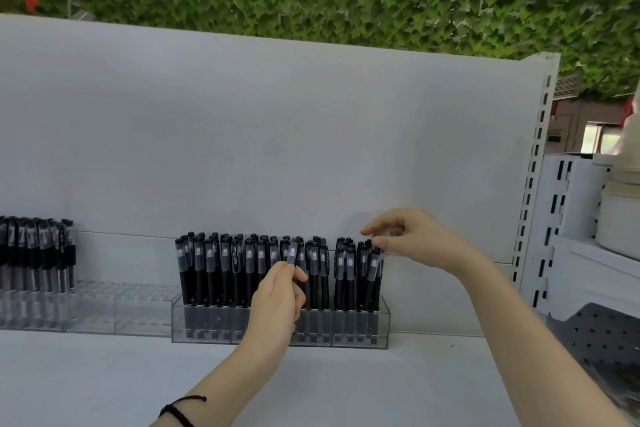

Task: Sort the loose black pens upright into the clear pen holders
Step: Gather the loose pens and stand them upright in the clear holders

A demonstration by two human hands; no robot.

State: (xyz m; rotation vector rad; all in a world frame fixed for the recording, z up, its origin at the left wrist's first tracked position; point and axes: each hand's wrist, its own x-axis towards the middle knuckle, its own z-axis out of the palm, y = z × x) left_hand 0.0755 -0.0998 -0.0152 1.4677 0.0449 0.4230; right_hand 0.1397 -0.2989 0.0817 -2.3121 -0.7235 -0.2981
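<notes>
A clear pen holder (384, 329) stands on the white shelf, packed with several upright black pens (211, 274) with clear caps. My left hand (277, 302) is in front of the holder's middle and pinches one black pen (292, 253) near its cap, upright among the others. My right hand (412, 239) hovers over the holder's right end; its thumb and fingertips touch the top of a pen (373, 265) there. A second clear holder (114, 308) at the left carries several pens (38, 253) at its far left and stands bare on its right side.
A white back panel (277, 135) rises behind the holders. The white shelf surface (311, 388) spreads in front. A slotted upright (535, 177) and a perforated grey shelf (602, 333) are at the right. Green leaves hang overhead.
</notes>
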